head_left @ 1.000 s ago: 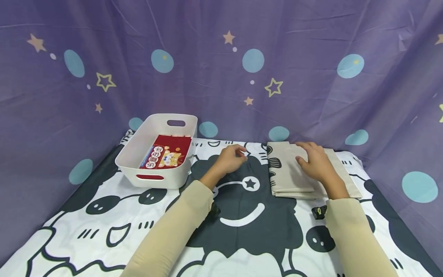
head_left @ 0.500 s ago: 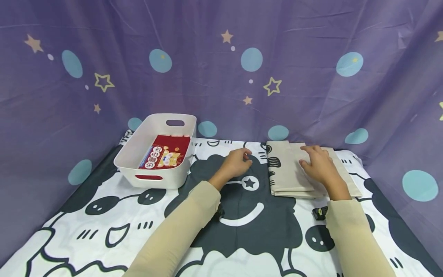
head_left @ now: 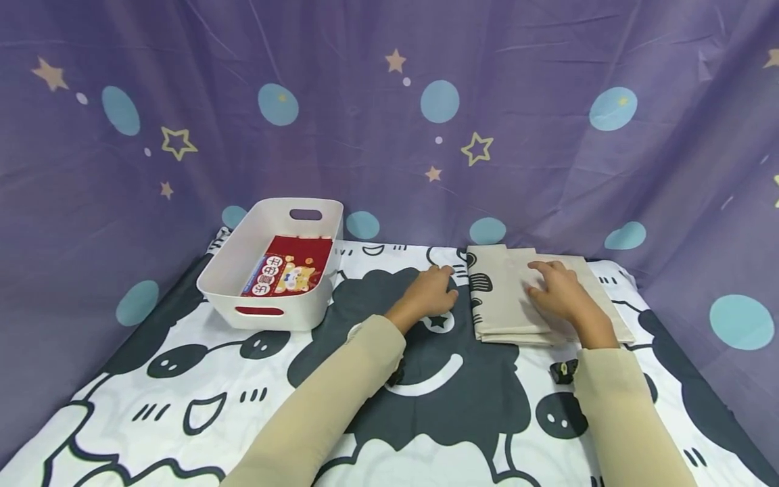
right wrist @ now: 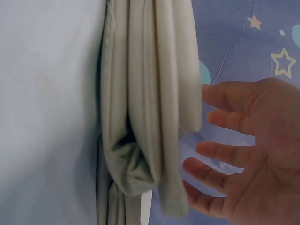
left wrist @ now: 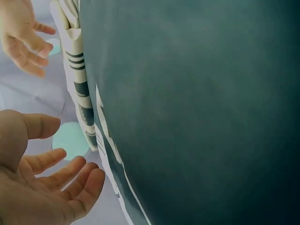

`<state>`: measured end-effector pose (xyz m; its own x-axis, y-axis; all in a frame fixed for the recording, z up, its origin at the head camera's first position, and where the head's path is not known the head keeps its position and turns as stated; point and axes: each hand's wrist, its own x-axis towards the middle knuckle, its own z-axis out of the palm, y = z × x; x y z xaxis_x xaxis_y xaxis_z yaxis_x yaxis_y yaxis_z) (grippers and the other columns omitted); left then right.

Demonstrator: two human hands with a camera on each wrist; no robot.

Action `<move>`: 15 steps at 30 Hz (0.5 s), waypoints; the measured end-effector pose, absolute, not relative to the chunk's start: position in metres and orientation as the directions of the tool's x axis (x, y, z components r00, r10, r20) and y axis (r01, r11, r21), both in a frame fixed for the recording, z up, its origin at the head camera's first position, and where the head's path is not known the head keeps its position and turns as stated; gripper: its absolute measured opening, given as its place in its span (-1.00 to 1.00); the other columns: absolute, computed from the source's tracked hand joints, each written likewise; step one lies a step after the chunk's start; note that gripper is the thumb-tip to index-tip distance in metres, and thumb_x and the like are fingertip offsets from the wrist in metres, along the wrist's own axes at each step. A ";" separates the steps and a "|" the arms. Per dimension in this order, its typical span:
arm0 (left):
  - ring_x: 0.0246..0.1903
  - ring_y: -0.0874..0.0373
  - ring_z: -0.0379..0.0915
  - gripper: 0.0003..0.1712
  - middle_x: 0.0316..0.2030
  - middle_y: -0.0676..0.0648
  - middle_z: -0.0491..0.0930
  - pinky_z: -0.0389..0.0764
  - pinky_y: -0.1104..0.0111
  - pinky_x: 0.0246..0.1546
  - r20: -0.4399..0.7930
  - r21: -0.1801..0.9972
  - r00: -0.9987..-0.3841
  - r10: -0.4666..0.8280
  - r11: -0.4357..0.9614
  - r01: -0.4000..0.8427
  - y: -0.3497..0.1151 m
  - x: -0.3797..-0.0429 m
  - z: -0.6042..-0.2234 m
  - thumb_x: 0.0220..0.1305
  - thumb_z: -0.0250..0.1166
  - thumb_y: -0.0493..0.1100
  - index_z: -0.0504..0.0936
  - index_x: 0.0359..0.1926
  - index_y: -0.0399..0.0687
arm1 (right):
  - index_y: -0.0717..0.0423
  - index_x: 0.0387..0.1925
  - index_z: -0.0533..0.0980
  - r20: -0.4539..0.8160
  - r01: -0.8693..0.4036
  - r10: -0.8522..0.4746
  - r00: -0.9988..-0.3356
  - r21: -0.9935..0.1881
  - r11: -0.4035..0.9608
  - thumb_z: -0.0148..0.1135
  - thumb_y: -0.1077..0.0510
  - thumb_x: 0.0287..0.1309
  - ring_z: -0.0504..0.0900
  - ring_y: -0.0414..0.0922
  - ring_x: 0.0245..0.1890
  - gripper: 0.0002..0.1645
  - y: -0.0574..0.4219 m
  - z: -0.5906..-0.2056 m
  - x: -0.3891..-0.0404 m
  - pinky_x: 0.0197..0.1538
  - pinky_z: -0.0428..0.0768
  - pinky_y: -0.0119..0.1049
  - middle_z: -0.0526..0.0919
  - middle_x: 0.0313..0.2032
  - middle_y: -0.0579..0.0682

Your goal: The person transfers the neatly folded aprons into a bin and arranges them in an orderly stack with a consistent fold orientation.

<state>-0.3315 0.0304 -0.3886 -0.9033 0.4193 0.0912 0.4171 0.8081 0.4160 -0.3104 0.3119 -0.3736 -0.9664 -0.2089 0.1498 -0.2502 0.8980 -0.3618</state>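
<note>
A folded beige cloth (head_left: 496, 297) with black printed shapes along its left edge lies in layers at the back right of the bed-like surface. Over its right part hovers my right hand (head_left: 566, 297), fingers extended; in the right wrist view the thumb and fingertips come right at the side of the thick folded layers (right wrist: 150, 84). My left hand (head_left: 428, 295) is just left of the cloth, its fingers loosely bent and holding nothing. The left wrist view has the left palm (left wrist: 51, 187) facing the cloth's patterned edge (left wrist: 80, 89), with the right hand (left wrist: 23, 40) beyond.
A white plastic basket (head_left: 307, 314) with handle slots stands at the back left, holding a red printed packet (head_left: 304, 253). A cartoon-patterned black-and-white sheet (head_left: 243, 399) covers the surface. Behind it hangs a purple curtain (head_left: 365, 135). A small black device (head_left: 563, 371) sits by the right cuff.
My left hand has moved right, toward the cloth's left edge. The right hand has shifted slightly right and down over the cloth. The cloth and basket stay where they were.
</note>
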 end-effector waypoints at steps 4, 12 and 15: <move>0.33 -0.19 0.32 -0.37 0.34 -0.28 0.39 0.48 -0.02 0.25 0.055 0.418 -0.902 0.427 0.811 0.410 0.038 -0.331 -0.390 0.51 0.12 -0.06 0.30 0.51 -0.13 | 0.41 0.41 0.27 0.124 -0.246 -0.215 -0.969 -0.369 0.896 0.19 0.11 0.37 0.28 0.58 0.21 -0.28 0.318 -0.374 -0.310 0.25 0.26 0.45 0.31 0.25 0.59; 0.32 -0.16 0.28 -0.36 0.33 -0.25 0.36 0.44 -0.05 0.27 0.014 0.371 -0.911 0.411 0.844 0.387 0.050 -0.336 -0.394 0.53 0.08 0.00 0.28 0.52 -0.11 | 0.47 0.42 0.23 0.096 -0.252 -0.233 -0.968 -0.388 0.887 0.19 0.12 0.36 0.40 0.47 0.19 -0.25 0.323 -0.379 -0.311 0.25 0.35 0.38 0.41 0.14 0.59; 0.28 -0.15 0.31 -0.38 0.31 -0.24 0.38 0.46 -0.04 0.24 0.003 0.363 -0.914 0.407 0.851 0.380 0.055 -0.338 -0.395 0.53 0.09 0.02 0.33 0.49 -0.10 | 0.51 0.42 0.20 0.078 -0.253 -0.243 -0.967 -0.410 0.876 0.19 0.13 0.37 0.38 0.48 0.21 -0.23 0.323 -0.380 -0.311 0.28 0.34 0.36 0.40 0.15 0.61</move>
